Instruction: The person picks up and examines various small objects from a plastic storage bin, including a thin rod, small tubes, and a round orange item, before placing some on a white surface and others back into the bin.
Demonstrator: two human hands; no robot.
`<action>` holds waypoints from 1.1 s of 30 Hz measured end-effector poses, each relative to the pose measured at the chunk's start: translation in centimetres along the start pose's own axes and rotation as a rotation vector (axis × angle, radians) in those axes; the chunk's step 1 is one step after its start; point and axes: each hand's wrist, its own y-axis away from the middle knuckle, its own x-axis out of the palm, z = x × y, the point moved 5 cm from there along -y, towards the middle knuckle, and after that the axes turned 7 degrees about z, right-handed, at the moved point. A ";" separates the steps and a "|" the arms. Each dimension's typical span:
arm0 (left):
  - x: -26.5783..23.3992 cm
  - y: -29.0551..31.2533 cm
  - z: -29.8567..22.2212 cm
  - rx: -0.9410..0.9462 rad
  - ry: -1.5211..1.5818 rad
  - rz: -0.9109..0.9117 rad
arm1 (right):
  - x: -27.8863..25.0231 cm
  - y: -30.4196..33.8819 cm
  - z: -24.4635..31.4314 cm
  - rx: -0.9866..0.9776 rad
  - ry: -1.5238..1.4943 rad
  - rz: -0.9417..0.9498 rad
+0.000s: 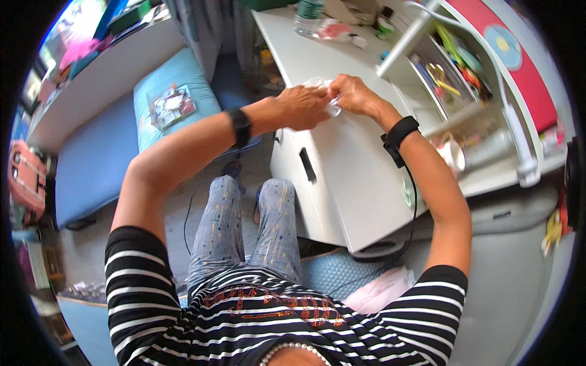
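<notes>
Over the white desk (366,177), my two hands meet at a crumpled white thin piece (334,110), tissue or cloth, I cannot tell which. My right hand (356,96) is closed with its fingers bent, gripping the white piece. Beside it, my left hand (302,107) holds the piece from the left, fingers pressed together. Part of the white piece is hidden behind the fingers, and some of it shows above the left hand. A black band circles each wrist.
A clear bottle (308,17) stands at the desk's far edge. Shelves on the right hold a mug (450,154) and a tray of small items (442,79). A thin cable (413,201) hangs from my right wristband. Left lies a blue mattress (94,158) with a light-blue pillow (183,73).
</notes>
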 end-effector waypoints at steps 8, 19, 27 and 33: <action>-0.9 -9.7 8.1 -0.225 -0.138 -0.031 | -2.9 -7.4 -8.3 0.058 0.295 -0.305; 2.4 12.4 7.9 -0.410 0.055 -0.366 | -3.8 0.7 2.0 0.089 0.004 -0.336; 13.5 32.7 14.1 -0.899 0.672 -0.184 | 4.2 9.5 25.6 0.042 -0.800 0.286; 16.8 40.6 23.7 -1.129 1.028 -0.590 | 15.7 -1.9 30.7 0.081 -1.147 0.436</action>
